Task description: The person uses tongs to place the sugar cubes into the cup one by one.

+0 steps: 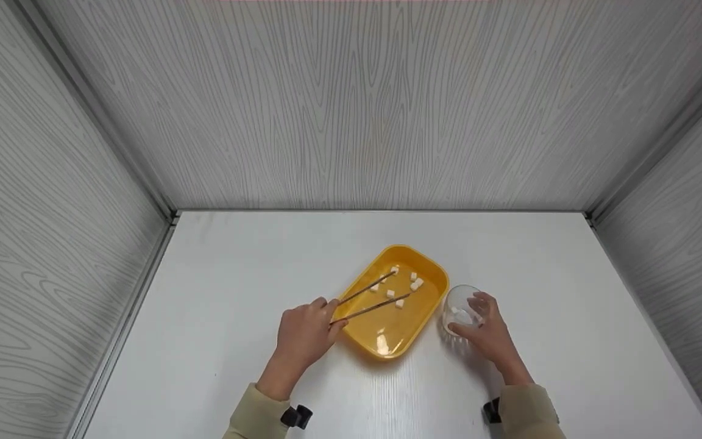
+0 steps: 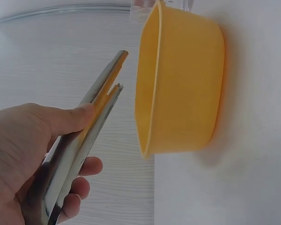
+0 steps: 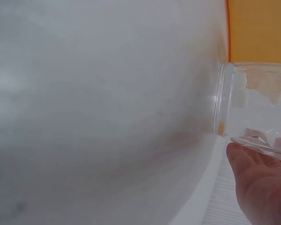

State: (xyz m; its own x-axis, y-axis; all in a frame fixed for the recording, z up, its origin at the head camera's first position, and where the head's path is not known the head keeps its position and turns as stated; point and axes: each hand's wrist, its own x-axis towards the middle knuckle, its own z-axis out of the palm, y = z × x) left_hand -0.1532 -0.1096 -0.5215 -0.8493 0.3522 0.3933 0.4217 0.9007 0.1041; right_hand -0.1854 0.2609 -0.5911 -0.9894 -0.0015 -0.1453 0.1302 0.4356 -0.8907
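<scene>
My left hand [image 1: 306,332] grips a pair of metal tongs [image 2: 61,173], thumb on one arm and fingers round the other. Their serrated tips are spread apart over a yellow tray [image 1: 407,329], with no cube between them. Several small white cubes [image 1: 400,303] lie scattered in the tray, mostly toward its far half. At the tray's right, my right hand [image 1: 490,332] holds a clear glass [image 3: 257,110], thumb and fingers curved round its side. The glass stands upright on the table. Something whitish shows low inside it, but I cannot tell what.
The white table [image 1: 235,268] carries the tray and the glass close together near its middle. Grey wood-patterned panels [image 1: 351,110] wall it in at the back and on both sides.
</scene>
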